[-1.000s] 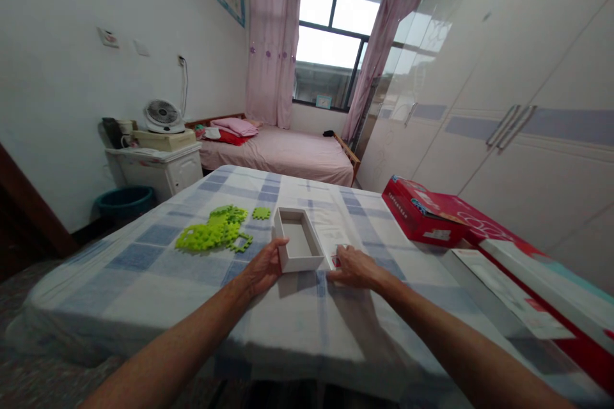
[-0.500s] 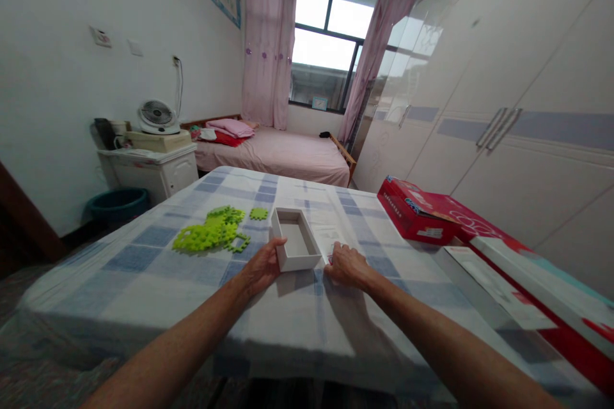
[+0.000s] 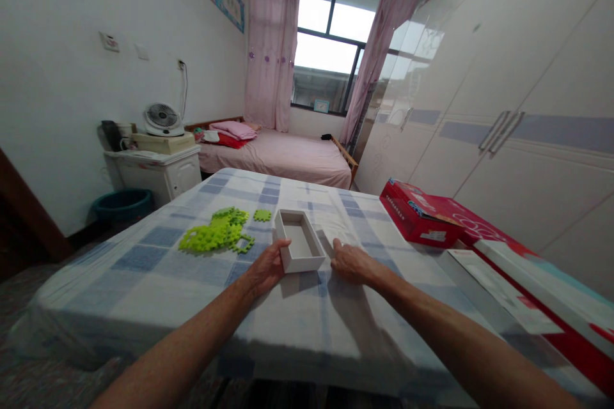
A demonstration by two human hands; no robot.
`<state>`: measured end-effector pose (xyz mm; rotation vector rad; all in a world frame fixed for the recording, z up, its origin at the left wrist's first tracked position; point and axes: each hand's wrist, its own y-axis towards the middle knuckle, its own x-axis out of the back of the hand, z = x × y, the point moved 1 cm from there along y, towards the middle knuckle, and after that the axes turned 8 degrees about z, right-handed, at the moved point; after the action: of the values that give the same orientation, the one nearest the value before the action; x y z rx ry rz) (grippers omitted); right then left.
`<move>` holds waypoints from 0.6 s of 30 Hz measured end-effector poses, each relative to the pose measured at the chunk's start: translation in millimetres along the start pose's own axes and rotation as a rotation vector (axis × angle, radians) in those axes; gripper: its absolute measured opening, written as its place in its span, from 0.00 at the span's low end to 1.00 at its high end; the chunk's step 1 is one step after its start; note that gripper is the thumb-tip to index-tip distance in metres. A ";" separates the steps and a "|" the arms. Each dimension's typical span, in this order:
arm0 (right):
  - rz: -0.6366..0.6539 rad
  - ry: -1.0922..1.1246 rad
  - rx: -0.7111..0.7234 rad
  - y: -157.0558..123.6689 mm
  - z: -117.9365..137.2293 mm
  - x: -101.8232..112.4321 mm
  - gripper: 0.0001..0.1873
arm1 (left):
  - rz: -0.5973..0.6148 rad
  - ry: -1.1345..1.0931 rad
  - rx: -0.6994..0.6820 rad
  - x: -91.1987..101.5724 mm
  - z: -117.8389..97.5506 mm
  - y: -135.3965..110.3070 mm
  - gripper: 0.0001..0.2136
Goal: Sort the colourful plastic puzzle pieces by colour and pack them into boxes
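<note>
**Two hands at an open white box**

Both forearms reach across the checked tablecloth. The left hand grips the near left corner of the white box, with the thumb against its wall. The right hand lies palm down on the cloth just beside the box's right wall, fingers loosely spread, holding nothing. The box stands open and upright at the middle of the table. Left of it lies a heap of green foam pieces. To the right, well apart, is a red carton. Beyond the table stands a pink bed.
</note>
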<state>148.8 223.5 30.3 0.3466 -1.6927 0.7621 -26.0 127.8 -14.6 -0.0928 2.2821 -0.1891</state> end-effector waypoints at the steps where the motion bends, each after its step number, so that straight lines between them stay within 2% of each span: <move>1: -0.018 0.009 0.001 0.1 -7.0 4.7 0.18 | 0.004 -0.004 0.000 0.1 -0.2 -0.2 0.12; 3: -0.060 0.030 -0.042 0.2 -23.2 12.2 0.19 | 0.001 -0.008 0.002 0.7 -0.4 -0.2 0.13; 7: -0.181 0.063 -0.229 -2.2 -58.3 16.5 0.22 | -0.009 0.002 -0.017 2.8 0.7 1.6 0.14; 9: -0.299 0.173 -0.304 -3.9 -69.9 16.9 0.21 | -0.001 0.019 -0.031 3.7 2.1 2.8 0.15; 10: -0.359 0.279 -0.295 -4.3 -71.8 17.3 0.20 | 0.002 0.030 -0.040 3.9 2.9 3.1 0.15; 12: -0.419 0.580 -0.156 -3.5 -65.4 17.9 0.19 | 0.012 0.049 -0.061 3.4 4.1 3.0 0.16; 15: -0.326 0.990 0.166 2.1 -32.8 16.3 0.20 | 0.050 0.061 -0.093 0.6 4.6 0.9 0.19; 16: -0.300 1.046 0.218 4.8 -19.3 14.9 0.20 | 0.071 0.063 -0.103 -0.6 4.4 0.0 0.19; 18: -0.310 1.035 0.207 10.8 5.7 10.9 0.20 | 0.105 0.067 -0.122 -2.6 3.8 -1.5 0.20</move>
<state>135.1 229.7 36.8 0.2717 -0.5745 0.6996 -21.5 126.2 -14.9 -0.0306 2.3573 0.0025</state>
